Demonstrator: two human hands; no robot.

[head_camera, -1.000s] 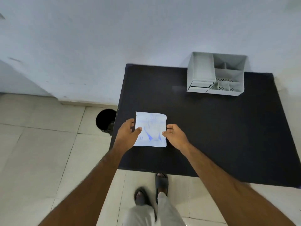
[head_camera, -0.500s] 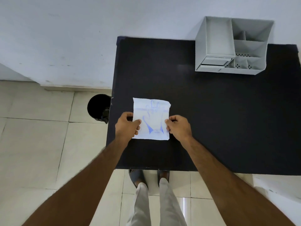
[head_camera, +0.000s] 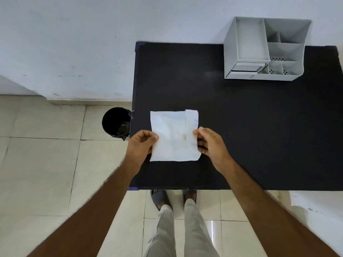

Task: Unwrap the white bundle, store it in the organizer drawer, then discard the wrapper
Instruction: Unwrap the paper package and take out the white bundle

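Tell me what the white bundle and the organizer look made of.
Bundle: thin paper or soft plastic wrapper, matte; it shows creases and a folded flap with faint blue print. Organizer: probably moulded plastic, matte grey, with thin rigid walls and perforated compartment floors.

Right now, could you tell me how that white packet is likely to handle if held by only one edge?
The white packet looks thin and flat, so probably light. Its folded flap suggests pliable material that may droop. Left hand and right hand pinch opposite edges.
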